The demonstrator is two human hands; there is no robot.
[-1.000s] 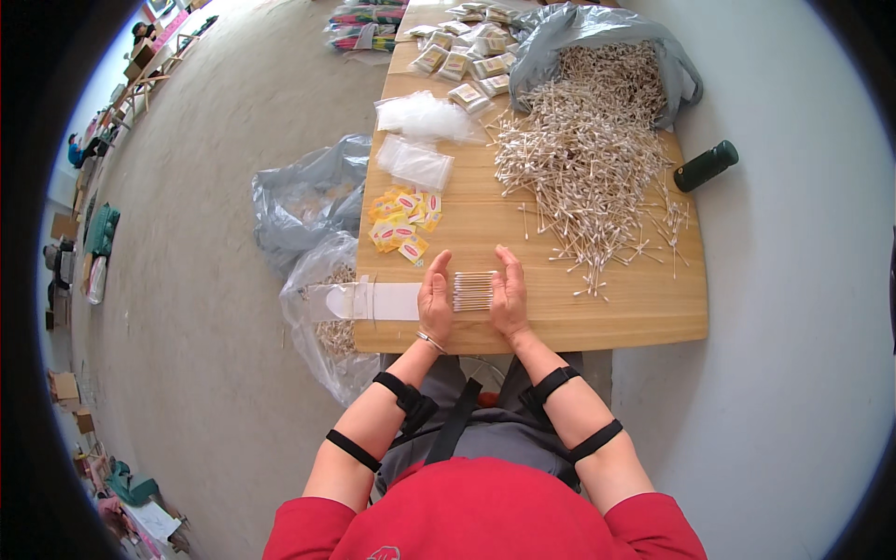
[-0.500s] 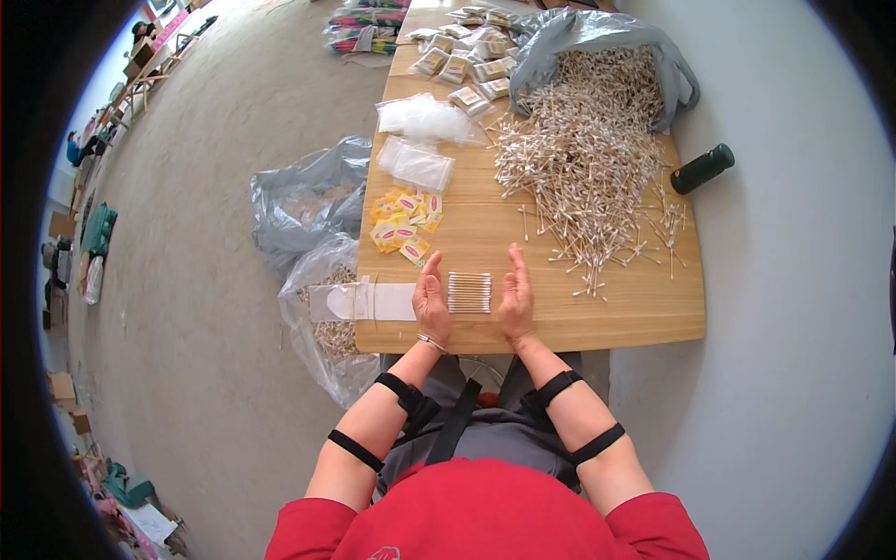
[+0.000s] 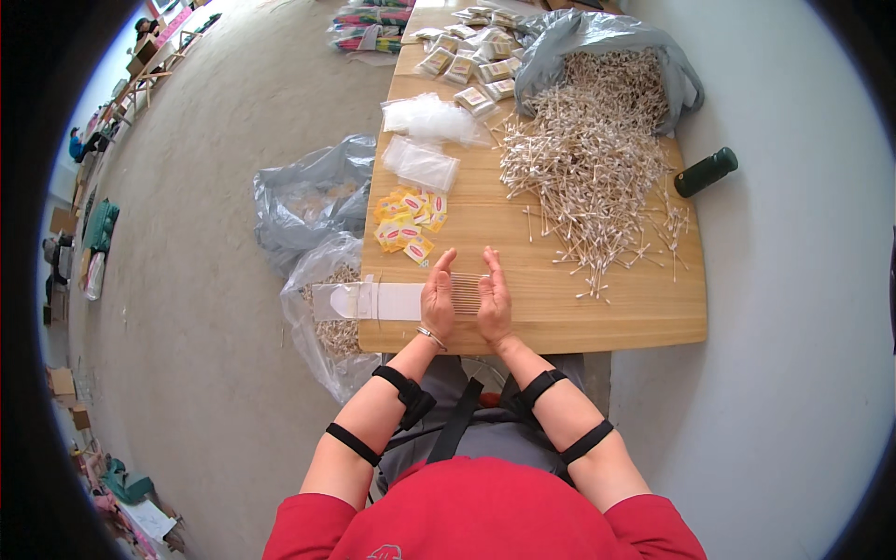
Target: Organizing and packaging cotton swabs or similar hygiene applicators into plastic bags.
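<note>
A neat row of cotton swabs point(image 3: 467, 294) lies side by side on the wooden table, between my two hands. Just left of it, my left hand point(image 3: 439, 299) stands on edge, fingers stretched forward and palm toward the row. My right hand point(image 3: 495, 303) mirrors it at the other side, its fingers extended and covering the row's right edge. Whether the palms press on the swabs' ends is hard to make out. A white flat strip point(image 3: 399, 301) runs left from my left hand past the table edge. Neither hand is wrapped around anything.
A big heap of loose swabs point(image 3: 588, 140) spills from a grey plastic bag point(image 3: 686, 75). Yellow cards point(image 3: 406, 224), clear bags point(image 3: 420, 165) and filled packets point(image 3: 462, 68) lie along the left side. A dark green bottle point(image 3: 707, 173) stands by the wall. Plastic sacks point(image 3: 313, 201) sit left of the table.
My right hand has moved left, narrowing the gap between my hands and covering the row's right part. My left hand has shifted only slightly, and the view has moved a little.
</note>
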